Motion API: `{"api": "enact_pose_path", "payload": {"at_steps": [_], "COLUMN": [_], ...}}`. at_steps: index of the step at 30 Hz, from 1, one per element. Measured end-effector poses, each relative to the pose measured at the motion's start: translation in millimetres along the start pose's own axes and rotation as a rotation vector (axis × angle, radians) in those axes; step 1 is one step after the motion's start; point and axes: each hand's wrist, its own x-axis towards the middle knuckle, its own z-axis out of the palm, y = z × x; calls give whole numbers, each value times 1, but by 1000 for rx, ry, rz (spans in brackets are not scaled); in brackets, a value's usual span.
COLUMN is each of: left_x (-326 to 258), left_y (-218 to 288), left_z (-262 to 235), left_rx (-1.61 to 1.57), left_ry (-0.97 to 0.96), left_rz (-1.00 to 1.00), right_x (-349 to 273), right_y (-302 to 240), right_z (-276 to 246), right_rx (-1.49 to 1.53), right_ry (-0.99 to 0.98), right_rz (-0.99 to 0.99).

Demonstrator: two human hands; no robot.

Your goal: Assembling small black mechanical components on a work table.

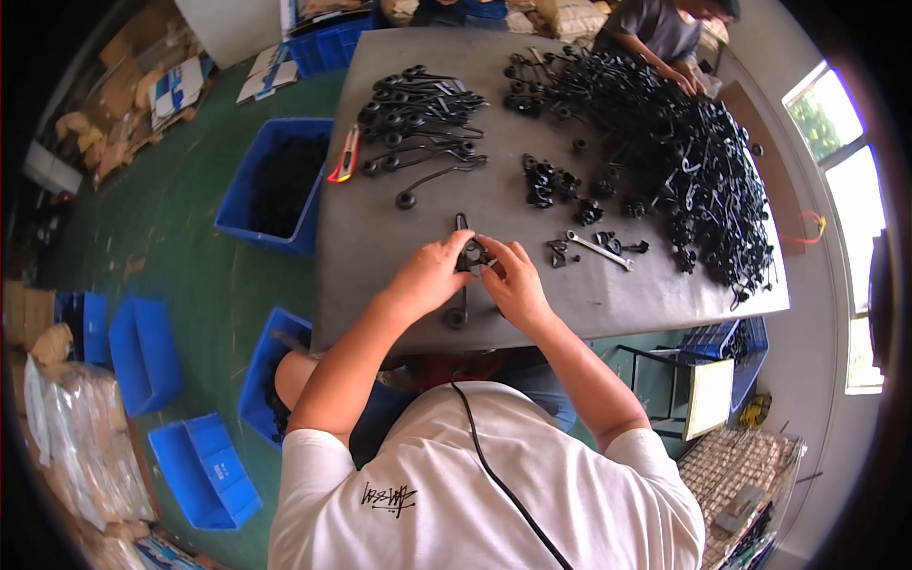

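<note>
Near the table's front edge, my left hand (429, 275) and my right hand (514, 286) meet with fingers closed around a small black bracket-like part (473, 254). A black rod with a round ring end (456, 317) runs beneath it, its far tip showing beyond my fingers; whether the two are joined cannot be made out. To the right of my right hand lie an open-end wrench (600, 251) and a few small black pieces (560, 253). Farther off on the left is a row of black rods with round ends (418, 109), with a red utility knife (346, 155) beside them.
A big heap of black rods and fittings (679, 152) covers the table's right side, where another person (655, 38) works. Small clusters of black fittings (551, 180) sit mid-table. Blue bins (228, 204) stand left of the table (399, 285), one holding dark parts.
</note>
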Motion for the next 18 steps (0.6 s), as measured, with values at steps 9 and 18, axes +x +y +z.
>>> {"api": "enact_pose_path", "payload": {"at_steps": [9, 18], "left_x": [-3, -4], "left_y": [-2, 5], "left_z": [-3, -6], "left_rx": [-146, -180], "left_ry": [6, -46], "left_rz": [36, -94], "right_x": [11, 28], "right_y": [85, 78], "right_z": [-73, -76], "right_rx": [-670, -119], "right_ry": [237, 56], "right_rz": [45, 30]}}
